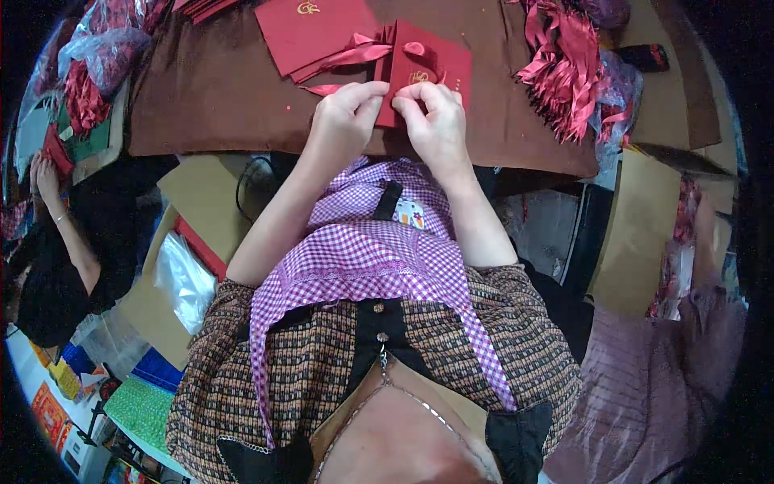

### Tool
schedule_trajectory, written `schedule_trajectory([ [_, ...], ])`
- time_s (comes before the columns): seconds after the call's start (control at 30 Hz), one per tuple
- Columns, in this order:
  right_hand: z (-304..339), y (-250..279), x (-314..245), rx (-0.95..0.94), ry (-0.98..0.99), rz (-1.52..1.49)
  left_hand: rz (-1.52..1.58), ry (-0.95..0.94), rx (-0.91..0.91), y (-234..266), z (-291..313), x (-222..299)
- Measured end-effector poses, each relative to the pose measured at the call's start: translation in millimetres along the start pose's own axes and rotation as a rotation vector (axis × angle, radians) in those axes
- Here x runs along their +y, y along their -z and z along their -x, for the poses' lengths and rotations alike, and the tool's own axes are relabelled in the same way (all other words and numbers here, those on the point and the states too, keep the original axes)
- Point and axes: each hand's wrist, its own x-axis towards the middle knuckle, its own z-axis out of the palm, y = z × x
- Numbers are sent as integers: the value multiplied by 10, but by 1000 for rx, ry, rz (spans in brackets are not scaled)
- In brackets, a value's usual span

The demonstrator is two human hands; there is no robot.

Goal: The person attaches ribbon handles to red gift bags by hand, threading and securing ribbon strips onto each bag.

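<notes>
A small red paper gift bag (pixel 451 66) with gold print lies on the brown cloth in front of me, a red ribbon loop (pixel 418 50) on its face. My right hand (pixel 436 125) rests over its near part, thumb and forefinger pinched on it. Close by on the left, my left hand (pixel 347 121) is closed in a pinch at the bag's left edge. What those fingertips hold, bag or ribbon, is hidden. A shiny ribbon (pixel 355 56) stretches left from the bag across a stack of red bags (pixel 310 32).
The brown cloth (pixel 210 89) covers the table. Bundles of red ribbons (pixel 568 73) lie at the right, more ribbons (pixel 83 101) at the far left. A co-worker's hand (pixel 46 177) is at the left. Cardboard boxes (pixel 633 234) flank me; one holds clear plastic (pixel 184 282).
</notes>
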Motion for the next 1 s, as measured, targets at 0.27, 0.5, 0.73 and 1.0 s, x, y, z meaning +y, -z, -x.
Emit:
schedule_trajectory([
  [0.27,-8,91,31,-61,-25,-53,-137,-260,-47,29,-58,-111],
  [0.5,-474,391,-185,-194,631,184,-183,-288,-157,105,-85,57],
  [0.73,-753,497,-229,-756,755,376,-108,-266,-278,235,-124,104],
  [1.0,-667,483,-178,-979,619,246,64,-6,-453,347,-91,4],
])
